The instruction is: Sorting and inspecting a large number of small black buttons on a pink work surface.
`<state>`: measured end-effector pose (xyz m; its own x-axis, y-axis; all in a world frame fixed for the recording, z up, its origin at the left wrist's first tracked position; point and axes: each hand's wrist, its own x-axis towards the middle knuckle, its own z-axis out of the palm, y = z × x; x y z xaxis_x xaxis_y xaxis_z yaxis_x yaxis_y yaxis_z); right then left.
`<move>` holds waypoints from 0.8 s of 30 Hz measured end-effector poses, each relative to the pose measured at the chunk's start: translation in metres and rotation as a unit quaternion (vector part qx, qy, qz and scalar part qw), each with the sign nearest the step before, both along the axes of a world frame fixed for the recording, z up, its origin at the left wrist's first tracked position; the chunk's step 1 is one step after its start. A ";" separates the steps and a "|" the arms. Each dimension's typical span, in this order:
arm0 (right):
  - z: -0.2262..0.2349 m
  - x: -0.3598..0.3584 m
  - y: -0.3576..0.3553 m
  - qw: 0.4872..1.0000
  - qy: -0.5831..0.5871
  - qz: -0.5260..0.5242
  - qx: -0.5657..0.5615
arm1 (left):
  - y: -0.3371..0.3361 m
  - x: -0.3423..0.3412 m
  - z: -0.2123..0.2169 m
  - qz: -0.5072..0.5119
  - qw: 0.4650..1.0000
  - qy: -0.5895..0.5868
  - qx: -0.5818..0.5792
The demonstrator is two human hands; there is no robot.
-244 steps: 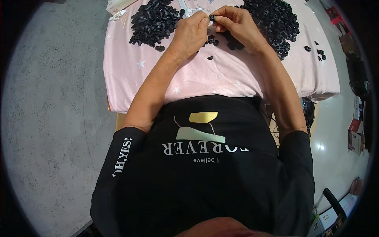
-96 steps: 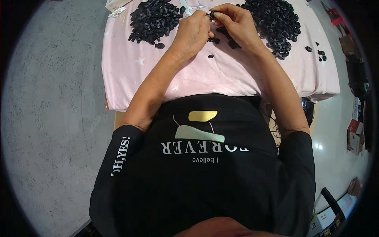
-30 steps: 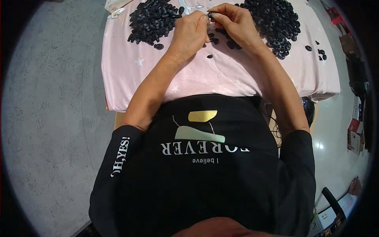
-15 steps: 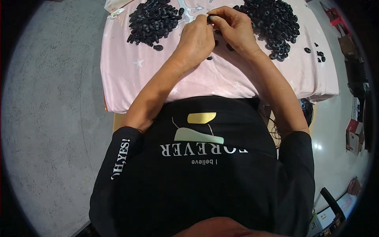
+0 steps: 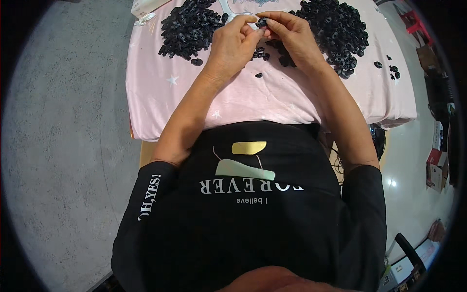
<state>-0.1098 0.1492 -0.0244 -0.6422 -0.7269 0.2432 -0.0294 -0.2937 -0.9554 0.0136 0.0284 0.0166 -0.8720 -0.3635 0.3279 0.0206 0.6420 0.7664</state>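
Observation:
Between my two hands, above the far part of the table, is a small round black plastic part (image 5: 261, 22). My right hand (image 5: 296, 41) pinches it between thumb and fingers. My left hand (image 5: 232, 48) is closed against its left side, with fingertips touching it. To the left lies a heap of ridged black plastic pieces (image 5: 187, 31). A larger heap of black ring-like pieces (image 5: 343, 29) is beyond my right hand. Several loose black pieces (image 5: 261, 54) lie under my hands, and a single small black piece (image 5: 259, 75) is nearer to me.
A pink cloth with white stars (image 5: 170, 104) covers the table. Stray black pieces (image 5: 395, 73) lie toward its right side. At the far left corner stands a white box (image 5: 146, 6). Cartons (image 5: 437, 168) and a red stool (image 5: 416, 24) are on the floor to the right.
My hands have tilted and opened a little around the black plastic part, so it shows more. My left hand has turned and shifted slightly left, revealing more loose pieces below.

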 end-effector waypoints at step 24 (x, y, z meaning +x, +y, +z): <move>0.023 0.009 0.010 0.996 -0.022 0.075 0.041 | -0.018 -0.002 -0.003 -0.128 0.989 0.078 -0.012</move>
<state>-0.1005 0.1588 -0.0017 -0.5335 -0.8318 0.1530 0.0508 -0.2121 -0.9759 0.0120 0.0099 0.0135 -0.8730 -0.1267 0.4710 0.3014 0.6190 0.7252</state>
